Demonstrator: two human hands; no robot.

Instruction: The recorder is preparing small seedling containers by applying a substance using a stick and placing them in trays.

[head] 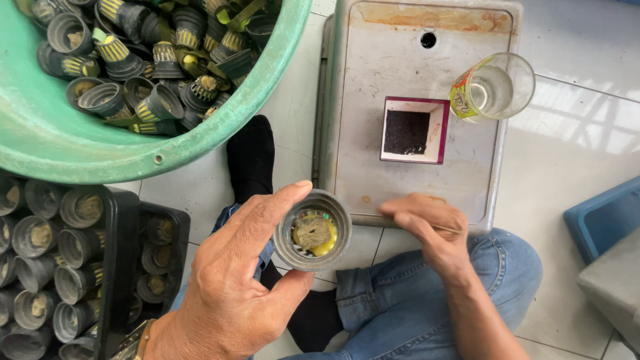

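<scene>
Now the left hand (227,287) holds a small grey net pot (312,230) between thumb and fingers; just right of it, the right hand (427,227) pinches a thin stick (445,229) beside the grey stool (413,180).

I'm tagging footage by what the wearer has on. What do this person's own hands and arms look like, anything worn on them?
Both hands are bare, with no gloves. The left hand has a metal watch band at the wrist, at the bottom edge of the picture. The right hand and its forearm show no sleeve, watch or ring. No sleeve shows on the left arm either.
</scene>
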